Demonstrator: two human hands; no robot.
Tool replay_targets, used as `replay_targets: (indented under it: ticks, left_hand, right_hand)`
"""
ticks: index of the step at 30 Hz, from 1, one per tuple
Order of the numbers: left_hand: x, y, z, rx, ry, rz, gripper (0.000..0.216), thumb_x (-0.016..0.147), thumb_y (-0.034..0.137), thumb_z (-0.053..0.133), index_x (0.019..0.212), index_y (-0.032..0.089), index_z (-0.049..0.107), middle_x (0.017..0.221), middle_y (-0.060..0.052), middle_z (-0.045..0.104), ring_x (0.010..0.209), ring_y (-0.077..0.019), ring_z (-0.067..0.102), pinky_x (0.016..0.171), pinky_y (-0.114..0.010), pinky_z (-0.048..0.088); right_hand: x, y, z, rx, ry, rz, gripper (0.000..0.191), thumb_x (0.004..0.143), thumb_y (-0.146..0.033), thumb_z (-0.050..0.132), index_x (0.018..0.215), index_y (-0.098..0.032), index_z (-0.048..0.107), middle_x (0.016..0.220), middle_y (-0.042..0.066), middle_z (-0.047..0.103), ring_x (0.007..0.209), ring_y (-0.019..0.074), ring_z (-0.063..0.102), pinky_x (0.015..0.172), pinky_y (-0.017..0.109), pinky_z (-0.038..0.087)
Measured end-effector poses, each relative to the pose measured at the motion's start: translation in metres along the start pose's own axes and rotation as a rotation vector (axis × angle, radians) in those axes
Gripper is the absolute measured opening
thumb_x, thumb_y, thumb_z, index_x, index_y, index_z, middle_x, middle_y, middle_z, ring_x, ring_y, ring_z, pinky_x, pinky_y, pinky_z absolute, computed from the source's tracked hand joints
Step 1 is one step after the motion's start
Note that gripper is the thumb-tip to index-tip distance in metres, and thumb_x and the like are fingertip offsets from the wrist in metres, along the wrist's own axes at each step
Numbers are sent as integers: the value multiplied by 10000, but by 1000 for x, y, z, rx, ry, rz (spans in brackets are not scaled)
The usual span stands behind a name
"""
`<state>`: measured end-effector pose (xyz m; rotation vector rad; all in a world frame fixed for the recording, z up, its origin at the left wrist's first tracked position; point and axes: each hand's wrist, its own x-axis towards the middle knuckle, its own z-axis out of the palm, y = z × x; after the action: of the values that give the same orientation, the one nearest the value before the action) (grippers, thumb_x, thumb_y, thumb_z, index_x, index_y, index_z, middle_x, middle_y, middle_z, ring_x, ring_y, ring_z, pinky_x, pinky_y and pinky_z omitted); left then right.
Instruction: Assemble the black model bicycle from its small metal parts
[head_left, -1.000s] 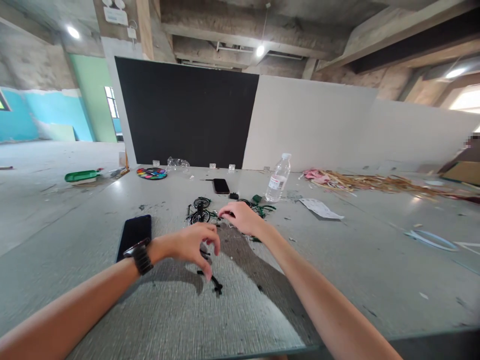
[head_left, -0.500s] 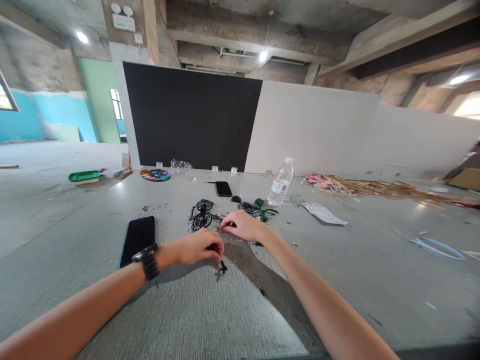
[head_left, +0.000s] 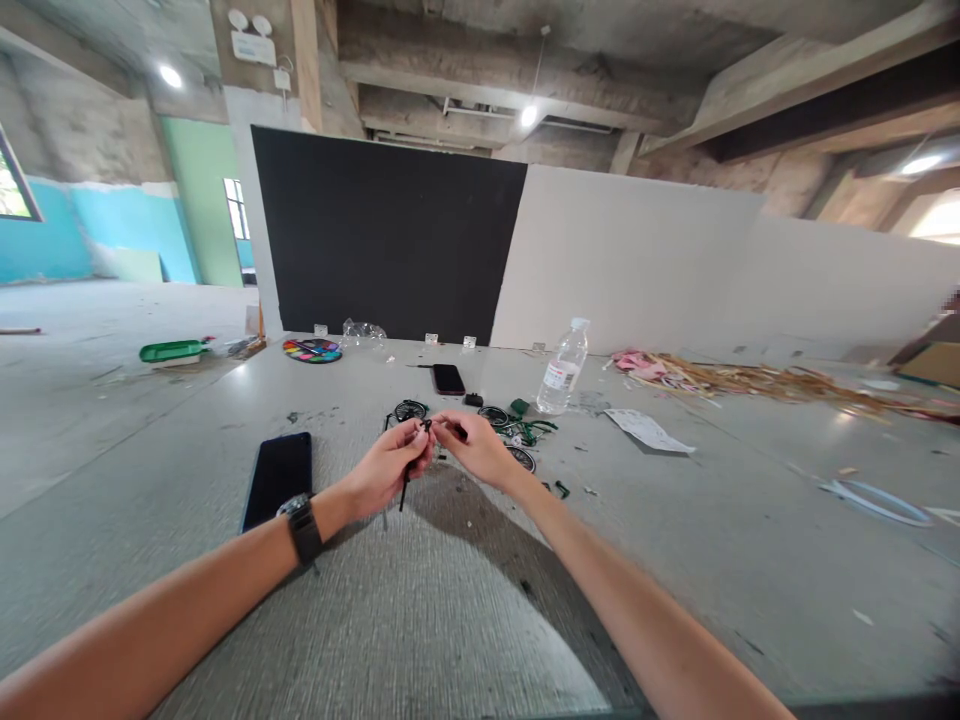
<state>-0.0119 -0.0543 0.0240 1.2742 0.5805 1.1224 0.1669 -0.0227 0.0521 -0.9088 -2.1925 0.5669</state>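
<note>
Two bare hands meet above the counter (head_left: 465, 620), whose grey top is finely streaked. The left hand (head_left: 386, 465) is closed on one slim black part (head_left: 404, 492), a rod-like piece whose lower end hangs below the fingers, clear of the counter. The fingertips of the right hand (head_left: 480, 450) are bent in at its upper end; the detail there is small, so whether they grip it too I cannot tell. One dark watch (head_left: 300, 525) circles the left wrist.

Three thin-spoked wheels show: one (head_left: 410, 410) behind the left hand, two (head_left: 493, 416) (head_left: 523, 458) by the right, with curved green pieces (head_left: 536, 430) among them. Two flat, glossy phones (head_left: 279, 480) (head_left: 448, 379) lie on the counter, one near the left wrist, one farther back. Beyond the right hand stand one clear plastic bottle (head_left: 562, 370) and, flat beside it, one creased paper sheet (head_left: 649, 431).
</note>
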Motion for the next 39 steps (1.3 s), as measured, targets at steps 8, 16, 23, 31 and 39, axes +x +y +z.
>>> replay_targets:
  ticks: [8, 16, 23, 31, 39]
  left_hand:
    - [-1, 4, -4, -220, -7, -62, 247, 815, 383, 761, 865, 193, 612, 898, -8, 569, 711, -109, 501, 604, -214, 393]
    - [-3, 4, -1, -267, -1, -76, 283, 736, 381, 833, 795, 174, 650, 837, -1, 589, 692, -107, 496, 605, -215, 381]
    - [-4, 3, 3, -271, 12, -99, 315, 675, 371, 880, 793, 162, 676, 782, 4, 619, 652, -92, 509, 571, -194, 387]
    - [1, 7, -3, -283, 145, -80, 220, 767, 307, 830, 861, 153, 703, 878, -21, 680, 748, -97, 621, 670, -177, 495]
    - [8, -3, -16, -237, 237, -13, 95, 932, 210, 646, 955, 118, 651, 911, -23, 675, 747, -141, 656, 678, -303, 574]
  right_hand:
    - [-4, 1, 13, 176, -86, -14, 310, 888, -493, 621, 850, -188, 660, 726, -25, 560, 630, 118, 449, 573, 233, 336]
    - [-5, 1, 21, 186, -38, 33, 307, 831, -426, 672, 692, -186, 541, 668, -55, 406, 618, 102, 354, 552, 233, 252]
    - [-4, 9, 18, 190, -94, 44, 319, 799, -449, 700, 665, -179, 595, 644, -51, 463, 626, 110, 388, 574, 241, 269]
    - [1, 9, 10, 262, -1, 53, 294, 797, -467, 726, 781, -179, 667, 701, -31, 548, 630, 114, 437, 576, 242, 318]
    - [2, 3, -5, 317, 189, 93, 356, 839, -548, 674, 841, -200, 598, 819, 2, 627, 515, 80, 381, 471, 240, 300]
